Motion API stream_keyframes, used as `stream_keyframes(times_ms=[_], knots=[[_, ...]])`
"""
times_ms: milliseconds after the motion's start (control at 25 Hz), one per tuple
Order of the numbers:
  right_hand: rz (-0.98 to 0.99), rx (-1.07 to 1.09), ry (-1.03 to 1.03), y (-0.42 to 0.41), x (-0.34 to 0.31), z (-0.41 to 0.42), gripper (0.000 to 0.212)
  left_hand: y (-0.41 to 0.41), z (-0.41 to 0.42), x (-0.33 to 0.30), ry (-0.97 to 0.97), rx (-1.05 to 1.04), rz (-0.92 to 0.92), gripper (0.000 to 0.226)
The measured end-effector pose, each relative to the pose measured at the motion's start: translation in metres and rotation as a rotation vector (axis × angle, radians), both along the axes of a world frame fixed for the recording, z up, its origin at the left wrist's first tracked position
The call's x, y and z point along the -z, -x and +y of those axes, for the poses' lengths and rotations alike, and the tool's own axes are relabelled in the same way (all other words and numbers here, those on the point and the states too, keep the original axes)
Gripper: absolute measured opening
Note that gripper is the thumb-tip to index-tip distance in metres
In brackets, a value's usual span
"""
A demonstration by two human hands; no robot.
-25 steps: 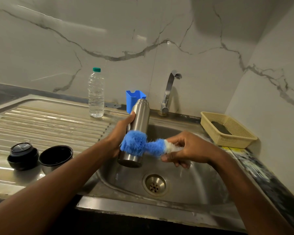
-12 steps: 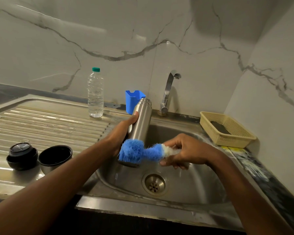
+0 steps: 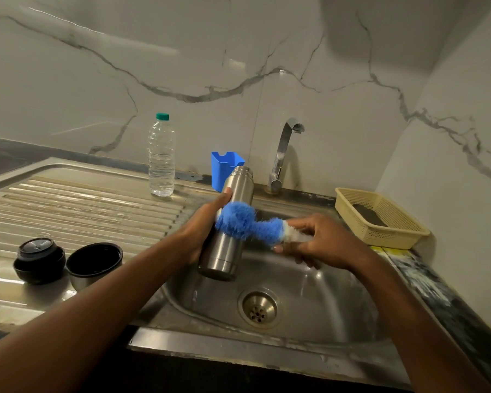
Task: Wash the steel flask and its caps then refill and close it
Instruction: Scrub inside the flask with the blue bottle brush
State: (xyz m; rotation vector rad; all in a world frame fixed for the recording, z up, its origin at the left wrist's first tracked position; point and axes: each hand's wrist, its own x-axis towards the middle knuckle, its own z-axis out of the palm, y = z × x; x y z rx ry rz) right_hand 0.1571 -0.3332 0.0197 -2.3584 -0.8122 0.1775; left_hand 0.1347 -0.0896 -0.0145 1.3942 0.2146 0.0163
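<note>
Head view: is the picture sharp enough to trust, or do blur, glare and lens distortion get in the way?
Head view: the blue brush is smeared by motion blur and the right hand is soft; the steel flask in the left hand stays fairly sharp; glare streaks the wet drainboard; the wide lens bows the edges; a dim shadow darkens the upper right wall.

One head-worn wide-angle view only, looking forward and down from the person's standing spot at the front edge of the sink [image 3: 318,282], close enough that both forearms run in from the bottom corners. It faces the marble back wall [image 3: 182,52] and the tap [image 3: 284,154], with the ribbed draining board [image 3: 77,205] left and the side wall [image 3: 462,137] right. Edges bend from the lens.
</note>
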Motion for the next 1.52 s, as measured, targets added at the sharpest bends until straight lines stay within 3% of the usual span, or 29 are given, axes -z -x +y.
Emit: stream_keyframes(times_ms=[200, 400, 600, 800, 1000, 1200, 1400, 1520], knots=[[0.276, -0.222, 0.063, 0.005, -0.001, 0.003, 0.021, -0.003, 0.009, 0.003, 0.022, 0.040, 0.021, 0.058], [0.001, -0.001, -0.051, -0.001, -0.002, -0.002, 0.032, -0.003, 0.006, -0.001, -0.021, 0.061, -0.018, 0.040], [0.209, -0.190, 0.013, 0.006, -0.004, 0.002, 0.024, 0.001, 0.008, -0.004, -0.008, 0.105, 0.001, 0.042], [-0.041, 0.059, -0.103, -0.001, -0.001, 0.000, 0.034, -0.001, 0.006, -0.005, -0.009, 0.064, 0.007, 0.043], [0.199, -0.193, 0.008, 0.008, -0.003, 0.002, 0.023, 0.001, 0.007, -0.002, 0.033, 0.097, -0.005, 0.042], [-0.068, 0.077, -0.101, -0.005, 0.001, -0.003, 0.027, 0.000, 0.005, -0.003, 0.038, 0.099, 0.022, 0.047], [0.198, -0.170, 0.049, 0.001, -0.001, -0.003, 0.020, 0.000, 0.007, -0.001, -0.019, 0.089, 0.023, 0.047], [-0.066, 0.040, -0.027, -0.006, 0.002, -0.003, 0.023, -0.001, 0.007, -0.002, -0.003, 0.082, 0.021, 0.046]])
